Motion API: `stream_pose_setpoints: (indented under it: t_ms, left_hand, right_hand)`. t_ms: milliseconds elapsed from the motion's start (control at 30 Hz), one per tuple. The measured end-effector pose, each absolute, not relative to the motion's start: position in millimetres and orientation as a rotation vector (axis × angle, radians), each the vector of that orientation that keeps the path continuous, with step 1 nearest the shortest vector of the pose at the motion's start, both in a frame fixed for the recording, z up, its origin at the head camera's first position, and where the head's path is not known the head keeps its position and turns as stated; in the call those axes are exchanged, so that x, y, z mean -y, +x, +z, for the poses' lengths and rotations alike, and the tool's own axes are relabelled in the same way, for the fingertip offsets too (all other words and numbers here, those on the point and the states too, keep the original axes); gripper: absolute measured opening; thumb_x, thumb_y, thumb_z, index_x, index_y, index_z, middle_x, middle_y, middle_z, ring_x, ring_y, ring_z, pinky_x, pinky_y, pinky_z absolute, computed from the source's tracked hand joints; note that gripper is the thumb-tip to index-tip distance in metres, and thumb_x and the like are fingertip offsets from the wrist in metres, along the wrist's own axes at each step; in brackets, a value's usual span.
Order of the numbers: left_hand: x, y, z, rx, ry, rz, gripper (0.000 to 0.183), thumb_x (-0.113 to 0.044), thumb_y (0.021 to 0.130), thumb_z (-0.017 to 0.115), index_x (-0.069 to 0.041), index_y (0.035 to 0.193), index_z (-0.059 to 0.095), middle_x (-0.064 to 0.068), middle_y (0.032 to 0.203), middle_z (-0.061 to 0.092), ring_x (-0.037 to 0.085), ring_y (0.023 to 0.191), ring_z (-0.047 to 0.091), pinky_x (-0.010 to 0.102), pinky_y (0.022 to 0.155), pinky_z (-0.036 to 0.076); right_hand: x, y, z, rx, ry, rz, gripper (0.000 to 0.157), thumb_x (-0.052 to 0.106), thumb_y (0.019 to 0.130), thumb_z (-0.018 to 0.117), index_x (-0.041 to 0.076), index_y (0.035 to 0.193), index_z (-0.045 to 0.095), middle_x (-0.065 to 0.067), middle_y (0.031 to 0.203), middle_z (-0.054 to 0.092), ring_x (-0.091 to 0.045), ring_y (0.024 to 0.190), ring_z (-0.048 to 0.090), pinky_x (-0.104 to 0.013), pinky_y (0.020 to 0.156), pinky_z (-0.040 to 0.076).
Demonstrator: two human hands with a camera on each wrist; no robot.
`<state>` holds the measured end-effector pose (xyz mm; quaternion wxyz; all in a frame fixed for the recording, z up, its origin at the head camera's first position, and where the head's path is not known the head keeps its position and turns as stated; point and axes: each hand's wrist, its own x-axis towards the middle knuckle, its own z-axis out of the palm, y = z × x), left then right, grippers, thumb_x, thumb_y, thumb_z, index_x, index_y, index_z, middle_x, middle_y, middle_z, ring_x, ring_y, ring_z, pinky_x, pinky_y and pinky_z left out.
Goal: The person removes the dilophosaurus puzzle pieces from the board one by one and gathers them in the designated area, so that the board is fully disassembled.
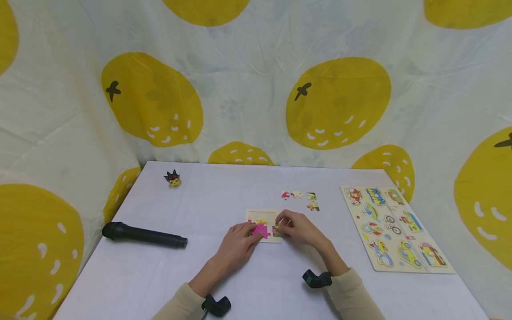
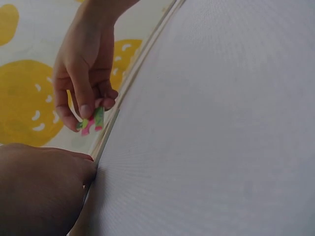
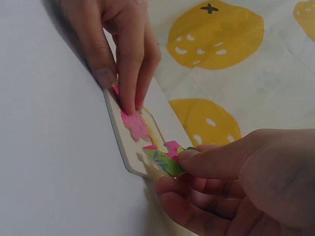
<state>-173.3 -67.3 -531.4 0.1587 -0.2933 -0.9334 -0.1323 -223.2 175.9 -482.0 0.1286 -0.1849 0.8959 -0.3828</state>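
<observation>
A small wooden puzzle tray (image 1: 273,240) lies in front of me with joined pink puzzle pieces (image 1: 261,230) at its left. My left hand (image 1: 238,241) is over the tray's left side. In the right wrist view its fairly straight fingers (image 3: 132,91) press on the pink pieces (image 3: 134,125), with the thumb by the tray's edge. My right hand (image 1: 299,227) pinches a green and pink puzzle piece (image 3: 166,160) between thumb and fingers. That piece is tilted over the tray's right part. In the left wrist view the left hand (image 2: 42,189) hides most of the tray.
Several loose puzzle pieces (image 1: 297,194) lie beyond the tray to the right. A wooden picture board (image 1: 394,231) with vehicles lies at the right. A black microphone (image 1: 144,235) is at the left, and a small figurine (image 1: 173,179) stands at the back left.
</observation>
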Motion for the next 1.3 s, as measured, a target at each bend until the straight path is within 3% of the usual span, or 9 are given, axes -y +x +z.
stream_pose_setpoints:
  t_ms: [367,600,900,1100,1300]
  left_hand:
    - [68.0,-173.1,-529.7,2.684,-0.833,-0.388,0.026,-0.028,0.095,0.068,-0.025,0.12,0.075,0.002,0.129,0.067,0.022,0.125,0.059,0.045,0.106,0.049]
    - [67.6,-173.3,-531.2,2.681,-0.829,-0.388,0.027,-0.029,0.094,0.07,-0.025,0.12,0.075,0.002,0.13,0.066,0.022,0.125,0.06,0.045,0.106,0.049]
    - [66.8,-171.3,-530.4,2.706,-0.828,-0.414,0.028,-0.03,0.096,0.068,-0.025,0.122,0.074,0.002,0.132,0.065,0.023,0.127,0.059,0.046,0.108,0.048]
    - [66.1,-171.1,-532.5,2.685,-0.83,-0.42,0.028,-0.028,0.094,0.069,-0.025,0.121,0.074,0.002,0.131,0.066,0.021,0.125,0.059,0.044,0.107,0.049]
    - [67.0,-172.4,-533.2,2.686,-0.823,-0.406,0.028,-0.029,0.095,0.069,-0.026,0.122,0.074,0.001,0.131,0.065,0.021,0.126,0.059,0.044,0.108,0.048]
  right_hand:
    - [-203.1,-222.6,-480.3,-2.627,-0.346,-1.199,0.021,0.009,0.095,0.066,0.009,0.116,0.065,-0.006,0.087,0.065,-0.018,0.07,0.065,-0.027,0.064,0.059]
    - [-217.8,-221.2,-483.6,-2.702,-0.24,-1.178,0.019,0.01,0.096,0.065,0.005,0.114,0.066,-0.006,0.085,0.066,-0.017,0.071,0.061,-0.023,0.065,0.053]
    - [-208.5,-222.0,-490.6,-2.757,-0.18,-1.042,0.033,0.025,0.082,0.083,0.009,0.11,0.072,-0.003,0.086,0.062,-0.015,0.075,0.055,-0.023,0.063,0.049]
    - [-203.3,-225.0,-493.5,-2.81,-0.249,-0.939,0.025,0.022,0.08,0.085,0.011,0.101,0.074,-0.003,0.092,0.063,-0.017,0.086,0.054,-0.029,0.076,0.047]
    - [-202.4,-224.9,-495.6,-2.783,-0.232,-0.97,0.026,0.02,0.08,0.085,0.011,0.099,0.069,-0.002,0.091,0.064,-0.016,0.084,0.054,-0.028,0.074,0.046]
